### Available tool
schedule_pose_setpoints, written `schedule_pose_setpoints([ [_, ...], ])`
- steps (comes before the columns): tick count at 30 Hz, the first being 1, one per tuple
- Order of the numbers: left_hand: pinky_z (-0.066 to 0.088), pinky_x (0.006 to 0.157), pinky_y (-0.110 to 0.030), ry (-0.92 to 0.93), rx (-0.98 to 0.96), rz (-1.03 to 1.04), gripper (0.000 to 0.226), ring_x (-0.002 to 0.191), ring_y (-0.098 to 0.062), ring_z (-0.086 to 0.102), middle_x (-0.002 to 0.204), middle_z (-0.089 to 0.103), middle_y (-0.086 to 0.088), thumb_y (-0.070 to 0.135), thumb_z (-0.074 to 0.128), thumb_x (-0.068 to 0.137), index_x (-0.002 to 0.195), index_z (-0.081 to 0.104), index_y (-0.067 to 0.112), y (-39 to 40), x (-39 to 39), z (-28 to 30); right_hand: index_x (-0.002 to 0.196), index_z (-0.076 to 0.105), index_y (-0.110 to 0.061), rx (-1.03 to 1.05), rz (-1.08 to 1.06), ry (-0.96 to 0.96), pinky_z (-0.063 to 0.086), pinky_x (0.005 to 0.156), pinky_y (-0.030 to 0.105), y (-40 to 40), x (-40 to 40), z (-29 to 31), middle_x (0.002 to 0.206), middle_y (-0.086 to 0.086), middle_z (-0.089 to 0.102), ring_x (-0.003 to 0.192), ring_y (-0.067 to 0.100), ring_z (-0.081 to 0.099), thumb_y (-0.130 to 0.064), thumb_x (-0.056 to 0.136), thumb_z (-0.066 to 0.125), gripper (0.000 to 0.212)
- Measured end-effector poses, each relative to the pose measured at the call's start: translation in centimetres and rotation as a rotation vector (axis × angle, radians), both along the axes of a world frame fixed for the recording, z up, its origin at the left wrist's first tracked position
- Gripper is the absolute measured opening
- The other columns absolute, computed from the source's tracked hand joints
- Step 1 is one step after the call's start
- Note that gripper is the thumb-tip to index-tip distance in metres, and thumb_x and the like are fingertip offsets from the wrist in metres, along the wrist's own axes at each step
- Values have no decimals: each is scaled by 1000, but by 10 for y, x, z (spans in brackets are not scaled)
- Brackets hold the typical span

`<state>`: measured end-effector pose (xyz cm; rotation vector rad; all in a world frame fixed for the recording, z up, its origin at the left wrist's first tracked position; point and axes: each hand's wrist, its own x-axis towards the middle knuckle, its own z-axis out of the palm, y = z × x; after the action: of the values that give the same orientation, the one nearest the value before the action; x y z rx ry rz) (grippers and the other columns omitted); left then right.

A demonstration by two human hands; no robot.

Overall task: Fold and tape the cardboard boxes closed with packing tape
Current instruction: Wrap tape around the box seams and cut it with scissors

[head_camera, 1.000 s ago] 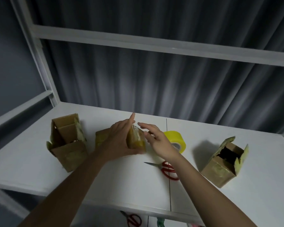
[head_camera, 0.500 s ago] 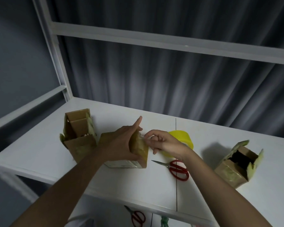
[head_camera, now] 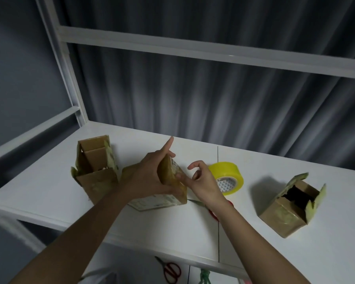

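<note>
We had the middle box (head_camera: pixel 164 189) on the desk (head_camera: pixel 49 181), between 2 open boxes. Our left hand (head_camera: pixel 150 177) gripped its flap, forefinger straight; our right hand (head_camera: pixel 203 181) hung loosely curled and empty, a fingertip touching the box. We judged the cardboard light and stiff but crushable, best held at the folded edges. The tape roll (head_camera: pixel 228 177) lay just beside.

White shelf top (head_camera: pixel 193 228), lower half of frame. On it — open cardboard box (head_camera: pixel 95 173) at left, centre box (head_camera: pixel 164 193) on its side, yellow tape roll (head_camera: pixel 229 177), red-handled scissors (head_camera: pixel 213 212) partly hidden, tilted open box (head_camera: pixel 291 208) at right.
</note>
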<state>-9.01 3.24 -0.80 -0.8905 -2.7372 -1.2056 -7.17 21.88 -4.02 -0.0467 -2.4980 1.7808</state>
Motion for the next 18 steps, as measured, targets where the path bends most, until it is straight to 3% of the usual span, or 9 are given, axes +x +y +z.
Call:
schedule_pose_setpoints([
  [3, 46, 93, -25, -13, -50, -39, 120, 112, 0, 43, 118, 34, 41, 77, 70, 49, 136, -10, 58, 1, 1, -2, 115, 53, -23, 119, 113, 70, 39, 56, 14, 10, 1, -9, 81, 1, 50, 67, 10, 47, -31, 81, 74, 41],
  [6, 46, 97, -33, -44, -83, -2, 117, 112, -4, 43, 120, 34, 39, 85, 63, 47, 133, -13, 61, -5, -1, -11, 118, 57, -29, 354, 87, 231, 40, 73, 14, 22, 6, -24, 101, -6, 54, 86, 1, 52, -10, 84, 69, 41],
  [8, 43, 100, -36, -56, -130, 20, 123, 114, -6, 42, 129, 37, 28, 82, 66, 47, 137, -14, 55, -7, -6, -13, 110, 64, -27, 179, 60, 174, 45, 76, 15, 18, 14, -27, 105, -6, 63, 91, -3, 57, -2, 92, 56, 32],
  [10, 41, 101, -39, -68, -295, 13, 135, 114, -14, 45, 137, 40, 11, 78, 70, 47, 145, -14, 38, -1, -10, -14, 107, 68, -15, 1, 106, 24, 49, 77, 17, 6, 22, -28, 101, -6, 68, 91, 0, 62, 8, 94, 43, 36],
  [13, 35, 103, -40, -105, -495, 37, 136, 119, -23, 40, 132, 41, -1, 71, 73, 55, 148, -15, 24, 17, -7, -28, 106, 67, -2, -116, 105, -148, 51, 75, 18, -6, 27, -42, 92, 2, 69, 86, 8, 66, 21, 87, 32, 46],
  [15, 26, 111, -42, -160, -448, 38, 121, 136, -24, 24, 148, 26, 1, 70, 65, 67, 149, -13, 26, 25, -5, -36, 105, 67, 2, -157, 84, -239, 53, 77, 20, -7, 29, -53, 96, 11, 69, 93, 19, 67, 23, 84, 29, 49],
  [18, 13, 117, -38, -176, -121, 166, 83, 145, -20, 9, 158, 8, 4, 58, 42, 88, 150, -2, 28, 17, -5, -37, 110, 66, 2, -94, 35, -304, 50, 89, 28, -6, 31, -56, 115, 15, 66, 113, 31, 59, 18, 89, 34, 42],
])
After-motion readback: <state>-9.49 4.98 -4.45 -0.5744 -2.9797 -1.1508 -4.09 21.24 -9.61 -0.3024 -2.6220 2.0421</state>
